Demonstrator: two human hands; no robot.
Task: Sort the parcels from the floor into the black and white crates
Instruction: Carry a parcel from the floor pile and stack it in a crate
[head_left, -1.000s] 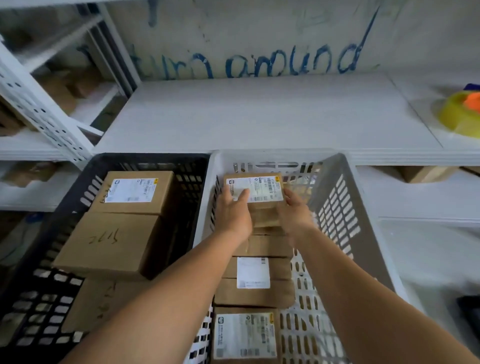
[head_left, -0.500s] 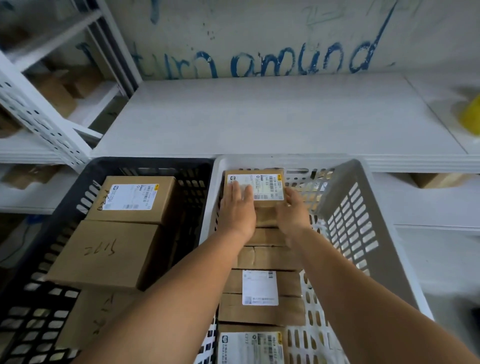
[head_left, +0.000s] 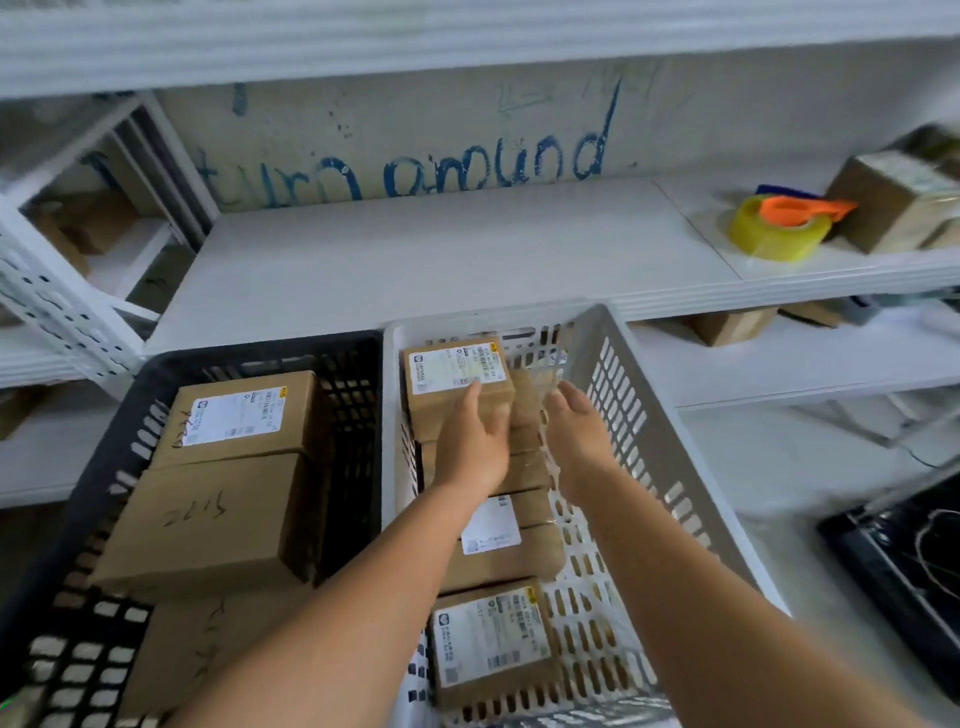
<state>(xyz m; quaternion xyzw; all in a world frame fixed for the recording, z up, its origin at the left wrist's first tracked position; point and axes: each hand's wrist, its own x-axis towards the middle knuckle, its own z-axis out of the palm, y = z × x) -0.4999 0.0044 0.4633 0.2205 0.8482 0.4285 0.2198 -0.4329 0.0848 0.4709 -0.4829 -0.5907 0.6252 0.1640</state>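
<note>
Two crates stand side by side below me. The black crate (head_left: 260, 345) on the left holds large brown parcels (head_left: 208, 519), one with a label (head_left: 239, 415). The white crate (head_left: 623, 364) on the right holds a row of smaller parcels (head_left: 488, 644). A labelled parcel (head_left: 457, 371) lies at the white crate's far end, on top of the row. My left hand (head_left: 475, 441) lies flat with its fingertips on that parcel's near edge. My right hand (head_left: 576, 431) hovers open just to the right of it, apart from it and blurred.
A white shelf (head_left: 441, 260) runs behind the crates, with blue writing on the wall above. A yellow tape roll with an orange dispenser (head_left: 779, 228) and a cardboard box (head_left: 893, 202) sit at its right end. A perforated shelf post (head_left: 52, 291) stands left. A black object (head_left: 909, 561) lies on the lower right.
Both hands held the labelled parcel before. It now rests at the white crate's far end, my right hand has come off it, and my left hand's grip has loosened. The view has tilted up.
</note>
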